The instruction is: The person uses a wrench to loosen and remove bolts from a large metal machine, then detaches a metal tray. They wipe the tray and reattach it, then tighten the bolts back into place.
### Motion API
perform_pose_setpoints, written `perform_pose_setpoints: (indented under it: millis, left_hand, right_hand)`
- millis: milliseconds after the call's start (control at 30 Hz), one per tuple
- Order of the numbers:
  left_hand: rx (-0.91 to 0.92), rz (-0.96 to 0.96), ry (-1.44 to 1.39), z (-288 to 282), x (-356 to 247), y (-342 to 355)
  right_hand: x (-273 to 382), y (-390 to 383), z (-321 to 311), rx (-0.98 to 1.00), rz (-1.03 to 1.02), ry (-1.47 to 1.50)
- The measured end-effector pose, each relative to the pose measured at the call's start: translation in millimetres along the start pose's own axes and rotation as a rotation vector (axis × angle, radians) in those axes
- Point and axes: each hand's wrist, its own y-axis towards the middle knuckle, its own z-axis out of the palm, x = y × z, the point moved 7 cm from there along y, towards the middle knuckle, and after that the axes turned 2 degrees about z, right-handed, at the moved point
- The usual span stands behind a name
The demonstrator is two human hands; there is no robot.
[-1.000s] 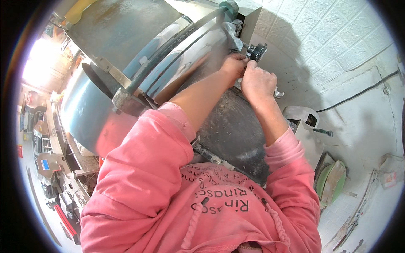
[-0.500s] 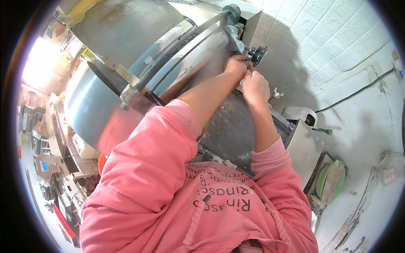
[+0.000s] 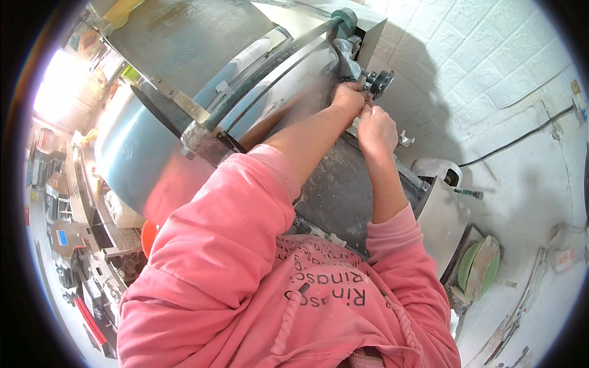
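Observation:
Both of my hands meet at the right end of a metal machine with large shiny rollers [image 3: 307,69]. My left hand [image 3: 348,100] is closed, just below a dark round hand knob [image 3: 381,84]. Close against it, slightly nearer to me, my right hand [image 3: 377,130] is closed too, with its fingertips pinched together. Whatever the fingers hold is too small and hidden to make out. A crumpled grey plastic bag or cloth [image 3: 347,58] hangs on the machine's frame just beyond my left hand. Beneath my forearms lies a dark, dusty belt [image 3: 334,184].
A white tiled wall [image 3: 478,67] rises close on the right, with a black cable [image 3: 521,140]. A green round lid or basin [image 3: 480,268] leans at the lower right. At the left stand a curved steel cover [image 3: 132,162], an orange-red container [image 3: 149,235] and a cluttered shelf.
The view has shifted slightly. Both hands stay together beside the knob, with only small movement of the fingers.

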Motion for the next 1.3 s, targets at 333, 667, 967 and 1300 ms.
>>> perform_pose_setpoints:
  millis: [333,667,967,1300]
  left_hand:
    - [0.011,0.007,-0.097,0,2,3]
    - [-0.034,-0.04,-0.074,1,-5,-10]
    - [-0.004,-0.007,-0.086,0,1,2]
    - [0.06,-0.135,-0.07,1,8,3]
  right_hand:
    - [5,2,-2,0.021,-0.019,0.012]
    - [-9,13,-2,-0.047,-0.125,0.079]
    - [-3,3,0,-0.033,-0.069,0.093]
    - [-3,-2,3,-0.062,-0.008,0.004]
